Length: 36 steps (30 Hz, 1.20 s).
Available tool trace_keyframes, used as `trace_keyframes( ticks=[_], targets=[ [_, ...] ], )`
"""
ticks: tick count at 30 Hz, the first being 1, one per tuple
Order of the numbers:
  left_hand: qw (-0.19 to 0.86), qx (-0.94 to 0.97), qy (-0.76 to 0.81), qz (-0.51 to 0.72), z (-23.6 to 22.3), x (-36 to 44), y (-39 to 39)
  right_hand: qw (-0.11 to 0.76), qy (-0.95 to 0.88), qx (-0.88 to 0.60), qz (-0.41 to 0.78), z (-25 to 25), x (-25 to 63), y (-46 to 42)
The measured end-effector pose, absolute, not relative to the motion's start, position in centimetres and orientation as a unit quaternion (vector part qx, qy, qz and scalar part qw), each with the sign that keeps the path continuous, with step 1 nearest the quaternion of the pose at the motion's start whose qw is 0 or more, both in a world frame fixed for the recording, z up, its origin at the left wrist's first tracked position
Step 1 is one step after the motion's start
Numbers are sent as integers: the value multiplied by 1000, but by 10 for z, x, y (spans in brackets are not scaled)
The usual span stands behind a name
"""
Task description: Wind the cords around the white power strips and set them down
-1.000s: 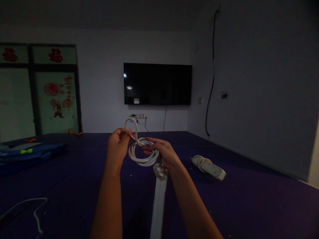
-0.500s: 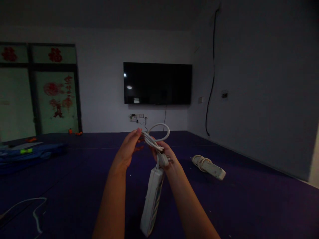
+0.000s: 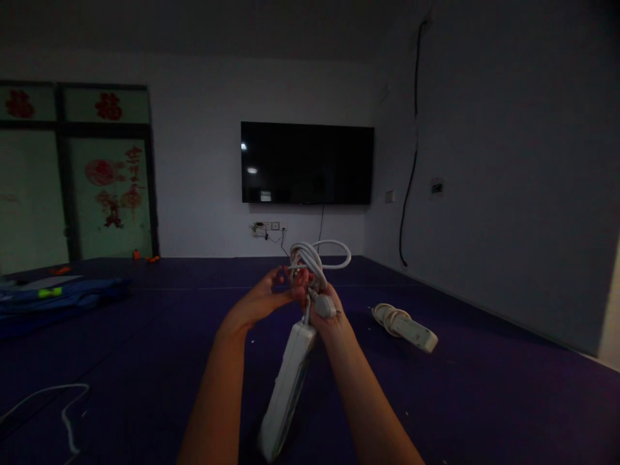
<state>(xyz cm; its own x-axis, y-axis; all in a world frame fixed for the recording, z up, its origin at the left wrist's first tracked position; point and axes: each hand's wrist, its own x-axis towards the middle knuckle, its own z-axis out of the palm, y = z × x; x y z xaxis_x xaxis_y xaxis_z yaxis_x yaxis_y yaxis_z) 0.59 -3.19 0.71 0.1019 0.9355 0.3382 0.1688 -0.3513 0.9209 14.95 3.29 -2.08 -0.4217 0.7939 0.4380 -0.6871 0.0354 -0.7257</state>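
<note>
Cable coil (image 3: pixel 310 261) between both hands (image 3: pixel 290 294)

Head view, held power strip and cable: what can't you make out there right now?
All in the head view:
- right hand: most fingers hidden behind the coiled cable and left hand.
- held power strip: sockets unreadable, face angled away and dark.
- loose white cable: ends cut off by the left and bottom edges.
</note>
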Motion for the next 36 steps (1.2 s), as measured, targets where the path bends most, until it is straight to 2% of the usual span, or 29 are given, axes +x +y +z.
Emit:
trace_keyframes(
  ticks=[3, 8, 11, 15, 21, 24, 30, 36],
  targets=[
    [470, 666, 392, 427, -10, 5, -26, 562, -433, -19, 705, -13, 152, 19],
    [638, 688, 239, 251, -49, 3, -31, 556, -411, 42, 721, -1, 157, 0],
    [648, 654, 260, 290, -68, 1, -46, 553, -386, 43, 737, -2, 155, 4],
    [564, 593, 380, 432, -75, -8, -62, 586, -365, -40, 722, -10, 142, 18],
    [340, 582, 525, 519, -76, -30, -75, 526, -491, -147, 679, -38, 109, 32],
    [244, 605, 568, 502, -84, -40, -75, 524, -511, -189, 655, -52, 93, 36],
    [46, 615, 682, 393, -94, -57, -61, 573, -541, -207, 579, -68, 79, 43],
    [-39, 577, 741, 341, -106, -76, -53, 501, -570, -325, 564, -83, 73, 45]
  ],
)
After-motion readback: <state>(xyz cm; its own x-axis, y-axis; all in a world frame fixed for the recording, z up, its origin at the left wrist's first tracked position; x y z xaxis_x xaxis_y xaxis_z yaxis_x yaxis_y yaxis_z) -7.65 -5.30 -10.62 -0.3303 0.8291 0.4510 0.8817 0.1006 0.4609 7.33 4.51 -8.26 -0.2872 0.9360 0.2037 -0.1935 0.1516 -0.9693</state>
